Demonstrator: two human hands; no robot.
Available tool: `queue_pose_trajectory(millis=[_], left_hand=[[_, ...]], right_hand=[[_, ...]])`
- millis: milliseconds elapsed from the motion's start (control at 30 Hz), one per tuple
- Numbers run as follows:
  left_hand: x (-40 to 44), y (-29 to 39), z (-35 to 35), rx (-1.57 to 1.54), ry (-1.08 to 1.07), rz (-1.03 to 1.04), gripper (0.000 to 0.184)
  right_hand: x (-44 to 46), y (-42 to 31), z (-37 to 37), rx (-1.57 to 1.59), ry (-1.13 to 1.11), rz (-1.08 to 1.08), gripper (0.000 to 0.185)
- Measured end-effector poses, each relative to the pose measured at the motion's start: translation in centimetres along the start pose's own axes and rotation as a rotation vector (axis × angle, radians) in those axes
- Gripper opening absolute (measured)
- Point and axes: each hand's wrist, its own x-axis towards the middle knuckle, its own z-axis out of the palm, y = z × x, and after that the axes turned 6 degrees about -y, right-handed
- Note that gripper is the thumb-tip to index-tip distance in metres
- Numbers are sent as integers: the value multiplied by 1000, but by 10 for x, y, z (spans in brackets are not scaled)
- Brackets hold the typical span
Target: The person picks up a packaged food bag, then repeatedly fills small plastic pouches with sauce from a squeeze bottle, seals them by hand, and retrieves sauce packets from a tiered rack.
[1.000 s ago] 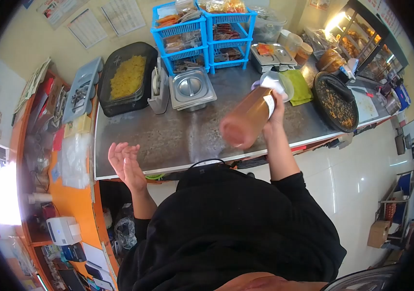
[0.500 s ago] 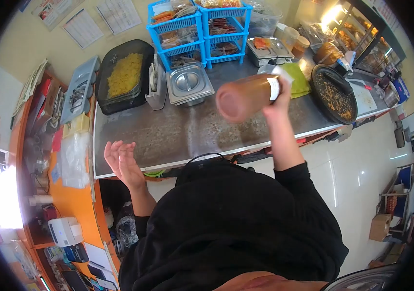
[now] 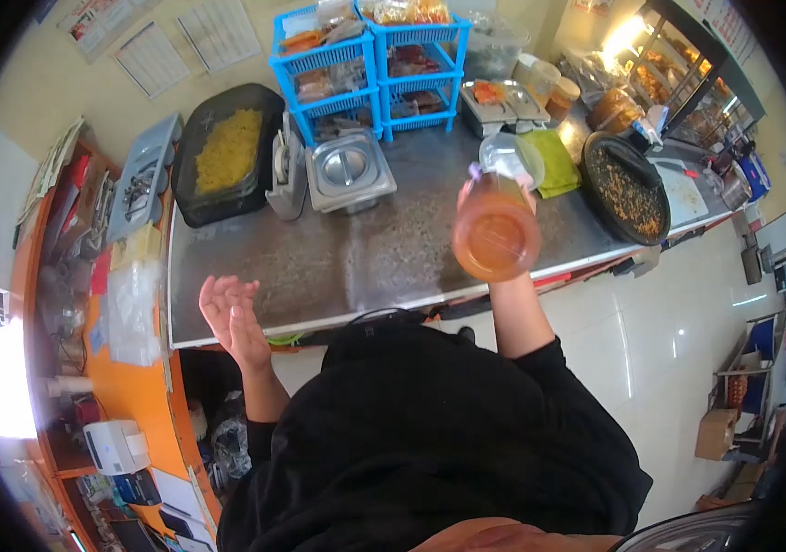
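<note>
My right hand (image 3: 526,191) is wrapped round a bottle of orange-brown liquid (image 3: 496,241), whose round base faces the camera and hides most of the fingers. The bottle is held above the metal counter (image 3: 393,239). Behind it stands a clear round plastic container (image 3: 513,156), beside a green cloth (image 3: 554,161). My left hand (image 3: 230,311) hovers over the counter's front left edge, fingers apart and slightly curled, holding nothing. A lidded steel container (image 3: 349,170) sits between the two hands, farther back.
A black tray of yellow food (image 3: 227,152) is at the back left. Blue stacked baskets (image 3: 375,78) stand at the back, near a steel tray (image 3: 503,103). To the right are a black pan (image 3: 628,189) and a white board (image 3: 683,193).
The bottle has swung from pointing leftward to base toward the camera, and my right hand has turned with it. My left hand has barely moved. The view has shifted slightly.
</note>
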Motion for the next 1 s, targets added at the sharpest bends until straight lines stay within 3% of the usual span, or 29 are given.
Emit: queue_pose_trajectory(millis=[33, 100, 133, 233, 300, 367, 400, 433, 500, 600, 700, 733, 933, 1000], left_hand=[[-5, 1, -1, 10, -2, -25, 54], [-4, 3, 3, 23, -2, -19, 52], [-2, 1, 0, 40, -15, 7, 52], [-2, 2, -1, 30, -6, 15, 51], [-3, 3, 0, 16, -10, 10, 51], [-4, 2, 2, 12, -22, 18, 52], [-4, 1, 3, 8, -25, 28, 51], [-4, 0, 2, 5, -28, 36, 51], [-8, 2, 1, 2, -25, 40, 51], [-11, 4, -1, 5, -7, 30, 51], [-16, 5, -5, 7, 10, 1, 51], [-17, 5, -5, 3, 14, -7, 50], [-9, 3, -5, 9, 1, 36, 50], [-9, 4, -3, 19, 6, 27, 50]], right_hand=[[-14, 6, 39, 94, 153, -12, 60], [2, 2, 15, -295, 8, -149, 61], [-2, -1, 20, -284, -59, -103, 56], [-12, -7, 43, -673, -113, -203, 55], [-12, -3, 47, -1063, -191, -611, 64], [-8, 6, 31, -1748, -295, -958, 71], [-3, 9, 23, -1979, -480, -1037, 76], [4, 17, 14, -1992, -662, -1045, 72], [20, 22, -14, -2038, -697, -982, 74], [28, 21, -30, -1999, -548, -1043, 78], [28, 17, -33, -2031, -577, -878, 84], [23, 15, -25, -2002, -627, -808, 72], [16, 0, -21, -2330, -493, -782, 40], [14, 0, -18, -2167, -495, -683, 38]])
